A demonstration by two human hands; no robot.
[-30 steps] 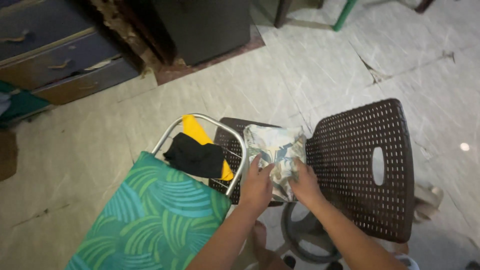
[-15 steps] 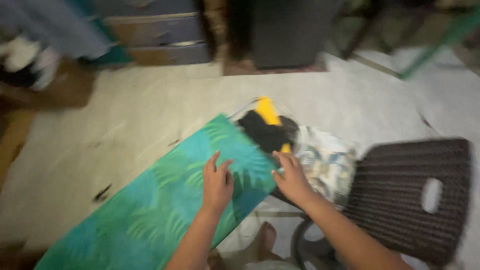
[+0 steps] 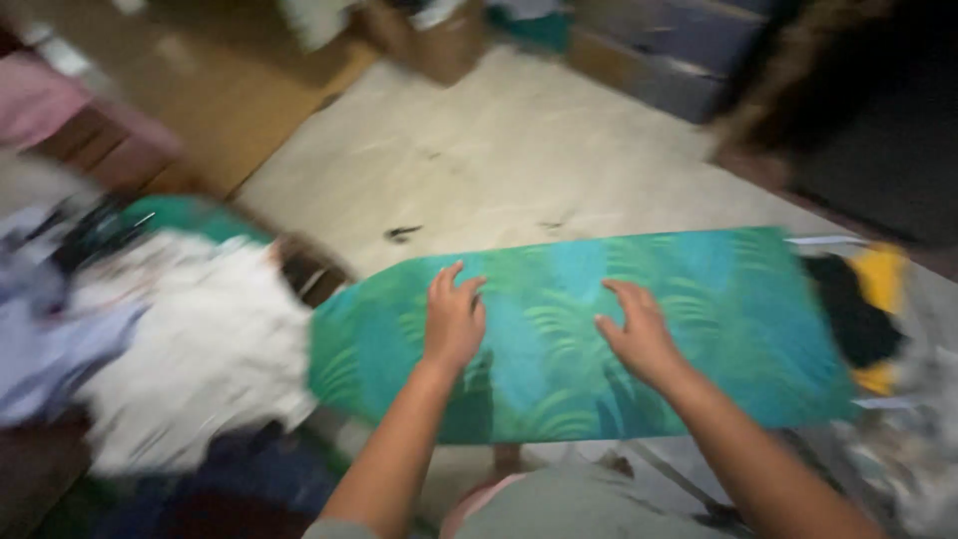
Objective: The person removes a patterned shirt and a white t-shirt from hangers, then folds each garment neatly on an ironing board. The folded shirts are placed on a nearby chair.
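An ironing board [image 3: 718,319] with a green and teal leaf-print cover lies across the view. My left hand [image 3: 452,317] hovers over or rests on its left part, fingers spread, holding nothing. My right hand [image 3: 639,334] is over its middle, fingers apart and empty. On the board's right end lie a black cloth [image 3: 848,309] and a yellow cloth [image 3: 880,284]. The frame is blurred by motion.
A heap of white and pale clothes [image 3: 180,349] lies left of the board, with bluish fabric [image 3: 40,349] further left. A patterned folded cloth [image 3: 913,449] shows at the lower right. Dark furniture [image 3: 868,110] stands at the back right, drawers [image 3: 669,40] behind.
My view has swung left, from the brown chair to the board and the clothes heap. Both hands left the patterned folded cloth on the chair and now sit over the board.
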